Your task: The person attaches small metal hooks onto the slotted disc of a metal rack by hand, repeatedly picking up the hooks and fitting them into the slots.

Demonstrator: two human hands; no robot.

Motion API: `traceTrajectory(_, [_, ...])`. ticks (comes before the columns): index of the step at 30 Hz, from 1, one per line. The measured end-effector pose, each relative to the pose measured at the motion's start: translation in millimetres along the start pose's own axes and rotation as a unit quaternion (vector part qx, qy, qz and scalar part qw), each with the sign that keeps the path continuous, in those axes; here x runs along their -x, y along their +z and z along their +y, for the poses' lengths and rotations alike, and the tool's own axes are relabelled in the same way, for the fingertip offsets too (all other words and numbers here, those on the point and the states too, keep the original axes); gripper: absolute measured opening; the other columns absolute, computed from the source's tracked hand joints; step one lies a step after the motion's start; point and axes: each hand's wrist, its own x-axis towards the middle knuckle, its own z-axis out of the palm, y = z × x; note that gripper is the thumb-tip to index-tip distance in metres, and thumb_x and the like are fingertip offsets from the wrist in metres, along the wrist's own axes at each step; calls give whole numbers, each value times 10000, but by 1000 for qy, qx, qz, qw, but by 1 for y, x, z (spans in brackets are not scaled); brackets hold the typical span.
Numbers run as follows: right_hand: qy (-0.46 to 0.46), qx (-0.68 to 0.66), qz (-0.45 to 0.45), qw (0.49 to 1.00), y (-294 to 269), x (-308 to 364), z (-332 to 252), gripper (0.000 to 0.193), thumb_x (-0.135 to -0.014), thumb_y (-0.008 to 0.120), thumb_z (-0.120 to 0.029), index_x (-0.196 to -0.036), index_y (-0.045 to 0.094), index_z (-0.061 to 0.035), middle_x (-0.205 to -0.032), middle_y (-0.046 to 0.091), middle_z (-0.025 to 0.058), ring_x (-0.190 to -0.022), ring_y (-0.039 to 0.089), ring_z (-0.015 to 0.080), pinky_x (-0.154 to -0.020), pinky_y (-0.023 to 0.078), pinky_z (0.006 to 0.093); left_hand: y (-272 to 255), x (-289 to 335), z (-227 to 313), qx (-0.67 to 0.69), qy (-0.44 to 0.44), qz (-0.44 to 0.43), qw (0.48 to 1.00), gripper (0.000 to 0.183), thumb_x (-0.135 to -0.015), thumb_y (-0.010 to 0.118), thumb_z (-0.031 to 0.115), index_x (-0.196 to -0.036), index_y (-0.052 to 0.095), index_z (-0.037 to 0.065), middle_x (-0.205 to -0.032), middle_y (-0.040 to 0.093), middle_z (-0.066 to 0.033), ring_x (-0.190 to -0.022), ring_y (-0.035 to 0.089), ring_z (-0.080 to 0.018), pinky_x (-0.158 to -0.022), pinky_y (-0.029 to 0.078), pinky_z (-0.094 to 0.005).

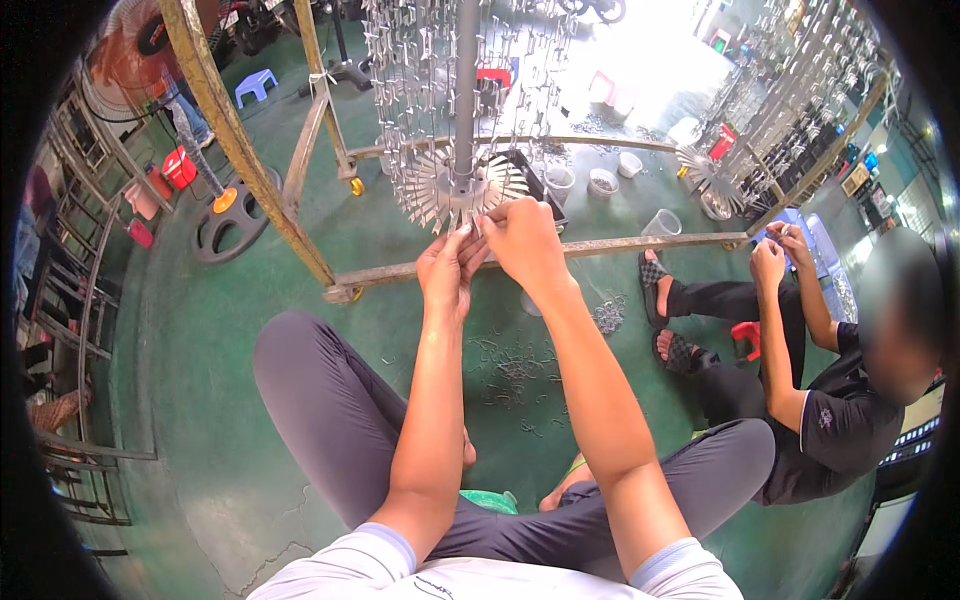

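Note:
A round metal rack piece with radiating silver blades (430, 190) sits low on an upright grey pole (465, 90). Strands of small silver metal parts (405, 80) hang around that pole. At the near rim of the blades, my left hand (447, 268) is closed in a pinch, palm partly turned up. My right hand (527, 240) pinches right beside it, its fingertips almost meeting the left ones. Whatever small piece lies between the fingers is too small and too covered to name.
A worn metal frame (620, 243) on casters surrounds the pole. Loose small metal bits (515, 370) litter the green floor between my legs. Tubs (603, 182) stand behind the frame. To the right, a seated person (850, 420) works with both hands near a blue crate (825, 255).

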Motion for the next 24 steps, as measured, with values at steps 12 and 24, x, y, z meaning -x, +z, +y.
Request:
traceTrajectory(12, [95,-64,-85,990,-16,-11,-12,207,-860,717,-122,-836,728,83,-557,649,92,-446,605,117,-445,497,279,-6,-5,4,-67,15,-4,998,245,-927,644,83,-1053,645,-128,-1003,709,-192,-887,722,-252,-836,598,-317])
traceTrajectory(24, [154,-101,-117,976,-22,3,-30,186,-841,696,-94,-809,712,88,-575,651,99,-471,637,143,-446,505,280,-19,-10,1,-67,15,-5,998,254,-927,646,105,-1070,651,-105,-1040,712,-195,-939,716,-270,-889,589,-354])
